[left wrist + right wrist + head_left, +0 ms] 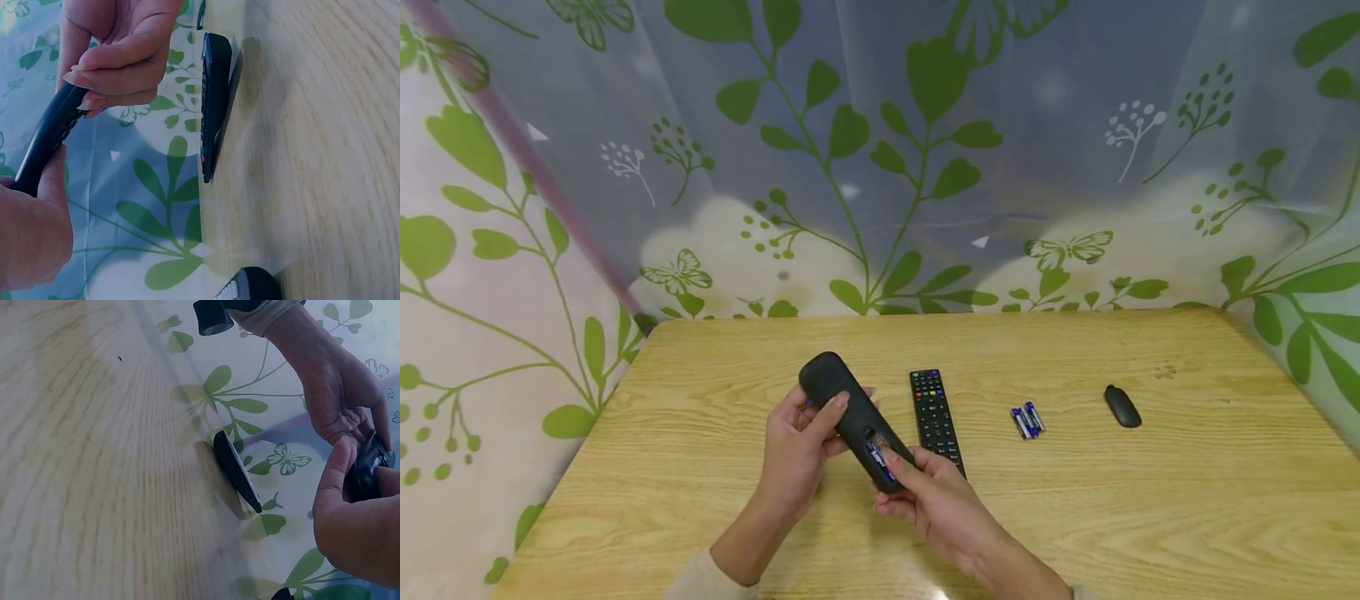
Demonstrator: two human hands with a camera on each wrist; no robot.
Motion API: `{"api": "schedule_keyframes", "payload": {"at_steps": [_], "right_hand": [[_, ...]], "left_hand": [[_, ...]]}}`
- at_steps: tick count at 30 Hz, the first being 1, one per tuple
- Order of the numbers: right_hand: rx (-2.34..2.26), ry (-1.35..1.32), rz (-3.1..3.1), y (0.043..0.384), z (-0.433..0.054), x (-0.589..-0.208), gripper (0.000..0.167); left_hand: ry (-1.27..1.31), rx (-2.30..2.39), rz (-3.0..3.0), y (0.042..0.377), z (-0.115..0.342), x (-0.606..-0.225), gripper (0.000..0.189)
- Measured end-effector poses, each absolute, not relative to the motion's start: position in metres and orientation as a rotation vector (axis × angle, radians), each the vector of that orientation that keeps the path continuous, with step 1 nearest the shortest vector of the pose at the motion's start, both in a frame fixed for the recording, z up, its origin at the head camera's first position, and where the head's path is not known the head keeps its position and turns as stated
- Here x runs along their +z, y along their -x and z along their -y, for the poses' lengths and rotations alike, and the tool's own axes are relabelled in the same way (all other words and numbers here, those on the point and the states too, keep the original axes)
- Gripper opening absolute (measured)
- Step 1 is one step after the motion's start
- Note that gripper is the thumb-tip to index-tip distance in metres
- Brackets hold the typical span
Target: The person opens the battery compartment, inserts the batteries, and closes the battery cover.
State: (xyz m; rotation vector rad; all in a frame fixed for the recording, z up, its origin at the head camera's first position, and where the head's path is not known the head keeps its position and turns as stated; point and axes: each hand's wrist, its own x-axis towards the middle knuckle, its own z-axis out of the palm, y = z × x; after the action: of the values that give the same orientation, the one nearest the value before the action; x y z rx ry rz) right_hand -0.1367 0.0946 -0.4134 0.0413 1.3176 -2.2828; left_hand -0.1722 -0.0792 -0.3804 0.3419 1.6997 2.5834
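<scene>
A black remote control (850,408) is held tilted over the table with its back up. Near its lower end the battery compartment is uncovered, and batteries (877,454) show inside. My left hand (797,446) grips the upper half, its thumb lying across the back. At the lower end, my right hand (936,496) holds the remote, with its thumb over the batteries and fingers curled beneath. That thumb hides part of the compartment. Close beyond the right hand lies a second black remote (936,417), buttons up; the hand overlaps its near end.
Several blue-and-silver batteries (1028,420) lie together right of the second remote. Farther right is a small black oblong piece (1122,406) with a tab at one end. A leaf-patterned curtain (880,167) hangs behind the wooden table (700,358).
</scene>
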Motion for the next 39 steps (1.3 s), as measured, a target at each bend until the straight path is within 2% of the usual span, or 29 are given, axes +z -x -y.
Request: {"api": "schedule_keyframes", "payload": {"at_steps": [8,14,25,32,39], "right_hand": [[-2.197,0.049,-1.376,0.141,-0.101,-0.414,0.042],[-2.091,0.111,-1.643,0.144,-0.115,-0.410,0.043],[-1.923,0.051,-2.205,0.176,-0.198,-0.403,0.044],[-1.361,0.140,-2.785,0.199,-0.255,-0.412,0.037],[-1.005,0.158,-2.879,0.208,-0.271,-0.419,0.034]], "left_hand": [[-0.343,2.570,-1.700,0.171,0.081,-0.381,0.038],[-0.286,2.597,-1.682,0.173,0.082,-0.380,0.037],[-0.209,2.632,-1.690,0.175,0.085,-0.382,0.034],[-0.228,2.619,-1.708,0.176,0.086,-0.383,0.036],[-0.212,2.615,-1.726,0.176,0.086,-0.384,0.034]]}}
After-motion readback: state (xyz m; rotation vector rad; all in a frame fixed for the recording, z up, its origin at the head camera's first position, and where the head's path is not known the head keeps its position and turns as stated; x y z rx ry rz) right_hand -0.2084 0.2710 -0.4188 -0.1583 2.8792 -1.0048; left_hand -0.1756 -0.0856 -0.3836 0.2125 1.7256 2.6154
